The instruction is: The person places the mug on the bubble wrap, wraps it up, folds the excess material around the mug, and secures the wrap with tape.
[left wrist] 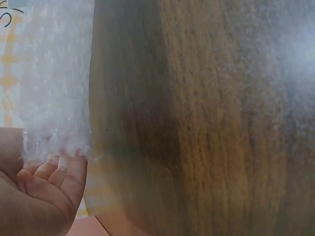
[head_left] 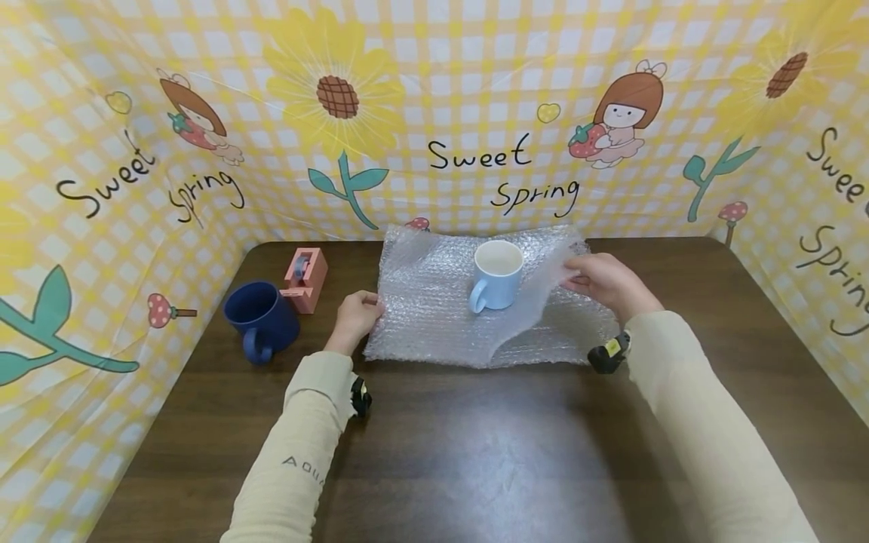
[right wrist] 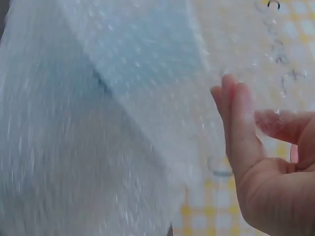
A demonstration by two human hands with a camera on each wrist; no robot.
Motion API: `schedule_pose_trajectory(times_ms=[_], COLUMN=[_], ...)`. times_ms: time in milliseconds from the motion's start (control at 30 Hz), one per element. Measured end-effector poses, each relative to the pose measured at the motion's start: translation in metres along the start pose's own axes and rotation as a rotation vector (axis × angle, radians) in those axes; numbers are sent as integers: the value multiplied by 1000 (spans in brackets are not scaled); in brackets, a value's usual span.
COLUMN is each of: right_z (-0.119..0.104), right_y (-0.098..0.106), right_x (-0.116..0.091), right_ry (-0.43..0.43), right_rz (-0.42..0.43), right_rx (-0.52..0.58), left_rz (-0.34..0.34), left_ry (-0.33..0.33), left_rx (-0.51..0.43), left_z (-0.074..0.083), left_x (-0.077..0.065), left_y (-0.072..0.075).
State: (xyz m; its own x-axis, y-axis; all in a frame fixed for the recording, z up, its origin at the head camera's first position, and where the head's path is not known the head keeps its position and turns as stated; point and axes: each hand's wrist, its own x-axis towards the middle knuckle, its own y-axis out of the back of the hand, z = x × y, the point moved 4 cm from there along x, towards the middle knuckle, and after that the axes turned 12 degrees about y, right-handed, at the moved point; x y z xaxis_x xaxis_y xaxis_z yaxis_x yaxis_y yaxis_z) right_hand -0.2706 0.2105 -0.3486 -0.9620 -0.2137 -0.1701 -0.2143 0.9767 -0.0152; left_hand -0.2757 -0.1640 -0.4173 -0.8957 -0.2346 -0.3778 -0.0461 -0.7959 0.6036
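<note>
One light-blue mug (head_left: 502,289) stands on bubble wrap (head_left: 424,302), just right of the frame's centre; the left hand (head_left: 355,320) pinches the wrap's left edge in a narrow grip, the right hand (head_left: 604,281) a raised layer (head_left: 536,294) beside the mug.

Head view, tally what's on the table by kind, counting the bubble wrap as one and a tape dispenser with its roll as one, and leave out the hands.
Mugs: 2, the light blue mug and the dark blue mug
Tape dispensers: 1, the pink tape dispenser
Bubble wrap: 1
Total: 4
</note>
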Motion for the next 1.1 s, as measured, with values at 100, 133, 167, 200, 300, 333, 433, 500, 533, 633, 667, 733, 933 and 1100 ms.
schedule_pose_trajectory(times_ms=[100,133,167,200,300,333,433,500,533,633,667,733,933,1100], right_z=[-3,-3,-2,-1,3,4,8,10,11,13,13,15,27,34], right_y=[-13,-17,-21,-26,-35,-38,-41,-43,-44,-48,-49,-54,-62,-64], right_x=[8,11,13,15,21,22,26,28,29,31,31,31,29,28], right_ry=[8,12,16,23,64,83,143,181,206,276,306,376,572,629], right_rz=[48,61,75,86,113,121,140,142,134,88,64,10,-119,-169], right_rx=[99,103,103,88,-6,-42,-146,-201,-241,-436,-522,-711,-1179,-1272], left_rz=[3,2,2,0,-5,-8,-12,-16,-21,-47,-62,-103,-267,-333], left_ry=[1,0,1,2,3,2,1,-1,1,11,18,35,94,104], left_rx=[2,2,2,1,-1,-1,3,10,10,-12,-29,-70,-194,-282], left_z=[1,1,1,1,0,0,0,0,0,0,0,0,0,8], left_x=[0,0,0,0,0,0,0,2,2,5,7,9,18,20], left_y=[0,0,0,0,0,0,0,0,0,1,1,2,0,-1])
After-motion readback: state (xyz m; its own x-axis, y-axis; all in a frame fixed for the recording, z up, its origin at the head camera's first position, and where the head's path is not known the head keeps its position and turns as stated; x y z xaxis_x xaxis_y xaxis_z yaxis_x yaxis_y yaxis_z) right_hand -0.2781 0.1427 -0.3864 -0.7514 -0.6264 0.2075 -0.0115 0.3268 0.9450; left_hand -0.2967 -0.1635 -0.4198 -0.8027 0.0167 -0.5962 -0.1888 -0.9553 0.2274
